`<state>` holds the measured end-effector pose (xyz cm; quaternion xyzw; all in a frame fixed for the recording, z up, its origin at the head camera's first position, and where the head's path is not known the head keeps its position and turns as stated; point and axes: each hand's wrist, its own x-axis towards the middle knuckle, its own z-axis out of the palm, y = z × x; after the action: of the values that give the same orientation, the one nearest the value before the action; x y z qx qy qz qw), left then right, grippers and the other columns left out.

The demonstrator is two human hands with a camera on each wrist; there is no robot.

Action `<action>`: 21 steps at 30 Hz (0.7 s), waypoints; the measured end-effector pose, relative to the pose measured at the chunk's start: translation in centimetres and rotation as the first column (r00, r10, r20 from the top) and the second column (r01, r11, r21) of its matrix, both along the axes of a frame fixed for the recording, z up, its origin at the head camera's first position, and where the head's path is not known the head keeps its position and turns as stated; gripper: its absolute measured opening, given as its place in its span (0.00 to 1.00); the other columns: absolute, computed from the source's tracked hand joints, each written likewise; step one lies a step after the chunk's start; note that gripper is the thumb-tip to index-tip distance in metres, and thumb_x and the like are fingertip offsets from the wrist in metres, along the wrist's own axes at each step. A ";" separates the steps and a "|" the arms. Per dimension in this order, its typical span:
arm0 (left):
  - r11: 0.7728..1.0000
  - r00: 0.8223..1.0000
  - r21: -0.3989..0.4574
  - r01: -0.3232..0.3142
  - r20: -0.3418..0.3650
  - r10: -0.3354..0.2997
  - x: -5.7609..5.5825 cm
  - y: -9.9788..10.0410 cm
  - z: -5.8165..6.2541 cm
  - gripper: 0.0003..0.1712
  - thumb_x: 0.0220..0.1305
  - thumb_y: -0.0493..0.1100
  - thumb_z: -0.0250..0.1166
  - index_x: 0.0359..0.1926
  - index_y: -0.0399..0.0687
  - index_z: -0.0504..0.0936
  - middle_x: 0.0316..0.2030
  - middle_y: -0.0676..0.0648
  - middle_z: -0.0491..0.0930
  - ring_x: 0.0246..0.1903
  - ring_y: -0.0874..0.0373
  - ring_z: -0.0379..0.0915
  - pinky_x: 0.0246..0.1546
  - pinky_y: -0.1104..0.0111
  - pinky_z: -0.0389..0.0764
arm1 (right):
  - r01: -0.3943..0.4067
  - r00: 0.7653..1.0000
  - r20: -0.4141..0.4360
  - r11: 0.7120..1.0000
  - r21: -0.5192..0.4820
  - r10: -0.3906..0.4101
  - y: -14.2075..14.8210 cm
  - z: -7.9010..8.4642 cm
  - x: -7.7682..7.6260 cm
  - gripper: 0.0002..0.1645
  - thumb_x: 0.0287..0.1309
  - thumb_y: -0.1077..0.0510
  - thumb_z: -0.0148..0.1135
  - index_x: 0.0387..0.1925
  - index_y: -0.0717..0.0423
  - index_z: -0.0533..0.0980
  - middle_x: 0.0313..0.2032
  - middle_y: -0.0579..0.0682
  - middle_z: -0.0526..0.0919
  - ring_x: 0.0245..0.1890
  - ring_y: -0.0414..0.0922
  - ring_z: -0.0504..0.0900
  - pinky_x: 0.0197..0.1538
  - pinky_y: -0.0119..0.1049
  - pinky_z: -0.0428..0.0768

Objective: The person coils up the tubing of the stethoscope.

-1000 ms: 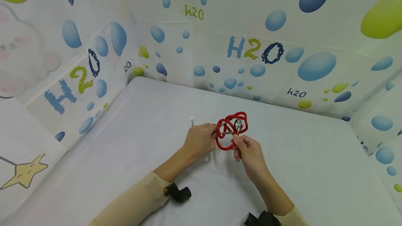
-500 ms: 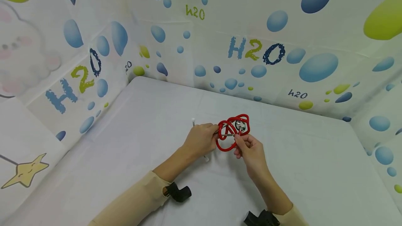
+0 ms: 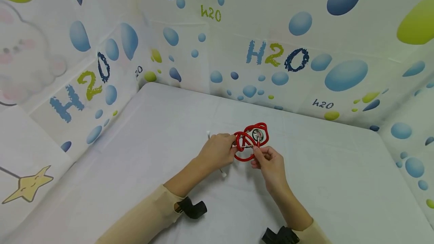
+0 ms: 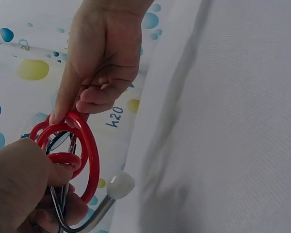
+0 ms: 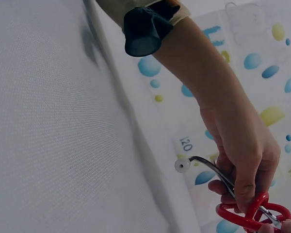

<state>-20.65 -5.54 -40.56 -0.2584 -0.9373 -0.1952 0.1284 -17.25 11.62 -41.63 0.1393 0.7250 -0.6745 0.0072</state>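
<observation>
A stethoscope with coiled red tubing (image 3: 262, 124) is held up above the table between both hands. My left hand (image 3: 217, 150) grips its metal ear tubes and part of the coil. White ear tips (image 3: 223, 174) stick out on either side of that hand; one ear tip (image 4: 120, 185) shows large in the left wrist view. With thumb and forefinger, my right hand (image 3: 272, 166) pinches the tubing just below the round silver chest piece (image 3: 257, 135). In the right wrist view, the left hand (image 5: 247, 150) holds the ear tubes, and only fingertips of the right hand (image 5: 288, 226) appear.
A white cloth covers the table (image 3: 325, 183). Around its back and sides hang white curtains (image 3: 234, 6) printed with blue and green drops. Black camera mounts (image 3: 192, 208) sit at both wrists, by beige sleeves (image 3: 145, 214).
Both hands keep their grip on the stethoscope. The ear tips have dipped slightly, and the chest piece has turned a little. The head view has shifted slightly.
</observation>
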 end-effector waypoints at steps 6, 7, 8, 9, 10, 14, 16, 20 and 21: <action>0.998 0.994 -0.026 0.054 0.097 -0.052 -0.3 -0.4 0.5 0.08 0.53 0.41 0.61 0.35 0.44 0.79 0.29 0.52 0.75 0.28 0.62 0.73 0.28 0.74 0.75 | 0.019 1.000 0.020 0.999 -0.033 -0.018 -0.1 -0.7 -0.2 0.21 0.48 0.46 0.64 0.33 0.60 0.72 0.23 0.48 0.79 0.22 0.42 0.80 0.32 0.36 0.81; 0.998 0.993 -0.026 0.058 0.104 -0.055 -0.3 -0.5 0.5 0.08 0.52 0.41 0.61 0.35 0.43 0.79 0.29 0.52 0.75 0.28 0.62 0.73 0.29 0.74 0.76 | 0.021 1.000 0.023 0.999 -0.043 -0.020 -0.1 -0.8 -0.2 0.21 0.48 0.47 0.64 0.33 0.59 0.72 0.24 0.49 0.80 0.23 0.42 0.80 0.33 0.36 0.81; 0.998 0.993 -0.023 0.060 0.108 -0.057 -0.4 -0.5 0.6 0.08 0.52 0.40 0.61 0.35 0.43 0.79 0.29 0.52 0.75 0.28 0.62 0.73 0.29 0.74 0.76 | 0.019 1.000 0.026 0.999 -0.045 -0.018 -0.1 -0.8 -0.3 0.21 0.48 0.47 0.64 0.34 0.59 0.72 0.25 0.49 0.80 0.24 0.42 0.80 0.33 0.36 0.81; 0.998 0.992 -0.021 0.060 0.109 -0.058 -0.4 -0.5 0.7 0.08 0.53 0.40 0.61 0.35 0.44 0.79 0.29 0.52 0.75 0.28 0.62 0.73 0.29 0.74 0.76 | 0.018 1.000 0.019 0.999 -0.048 -0.017 -0.1 -0.9 -0.2 0.21 0.48 0.47 0.65 0.34 0.59 0.73 0.26 0.50 0.81 0.25 0.43 0.81 0.34 0.37 0.81; 0.998 0.992 -0.020 0.060 0.109 -0.058 -0.5 -0.6 0.7 0.08 0.53 0.41 0.61 0.35 0.44 0.79 0.28 0.52 0.75 0.28 0.62 0.72 0.28 0.75 0.75 | 0.018 0.999 0.028 0.999 -0.050 -0.016 -0.1 -0.9 -0.3 0.22 0.47 0.46 0.65 0.35 0.59 0.73 0.27 0.50 0.81 0.26 0.43 0.81 0.35 0.37 0.81; 0.998 0.993 -0.003 0.059 0.102 -0.059 -0.6 -0.7 1.0 0.05 0.52 0.41 0.62 0.32 0.46 0.79 0.25 0.53 0.74 0.26 0.63 0.70 0.26 0.76 0.73 | 0.014 0.999 0.049 0.998 -0.056 -0.011 -0.1 -1.1 -0.4 0.25 0.44 0.43 0.66 0.37 0.57 0.73 0.30 0.48 0.81 0.28 0.41 0.81 0.37 0.38 0.81; 0.998 0.993 0.002 0.057 0.099 -0.057 -0.6 -0.7 1.1 0.03 0.52 0.40 0.62 0.30 0.47 0.78 0.24 0.53 0.74 0.25 0.64 0.69 0.25 0.77 0.72 | 0.016 0.999 0.050 0.998 -0.066 -0.013 -0.1 -1.1 -0.4 0.25 0.44 0.43 0.66 0.37 0.57 0.73 0.29 0.48 0.81 0.27 0.40 0.81 0.37 0.38 0.81; 0.999 0.994 0.010 0.049 0.093 -0.050 -0.7 -0.7 1.3 0.02 0.51 0.39 0.63 0.28 0.47 0.78 0.23 0.53 0.74 0.24 0.64 0.69 0.23 0.78 0.71 | 0.009 1.000 0.013 0.996 -0.084 -0.008 -0.2 -0.8 -0.3 0.19 0.48 0.49 0.65 0.36 0.59 0.73 0.27 0.49 0.81 0.27 0.43 0.81 0.35 0.37 0.81; 0.999 0.994 0.014 0.047 0.093 -0.048 -0.7 -0.7 1.4 0.02 0.51 0.39 0.63 0.28 0.47 0.78 0.23 0.53 0.74 0.24 0.64 0.69 0.23 0.78 0.71 | 0.007 1.000 0.018 0.996 -0.086 -0.006 -0.2 -0.8 -0.3 0.19 0.49 0.50 0.64 0.36 0.59 0.73 0.27 0.49 0.81 0.28 0.44 0.82 0.35 0.37 0.81</action>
<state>-21.33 -6.27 -39.21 -0.2706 -0.9348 -0.2155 0.0811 -17.55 11.37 -42.46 0.1471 0.6947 -0.7039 0.0173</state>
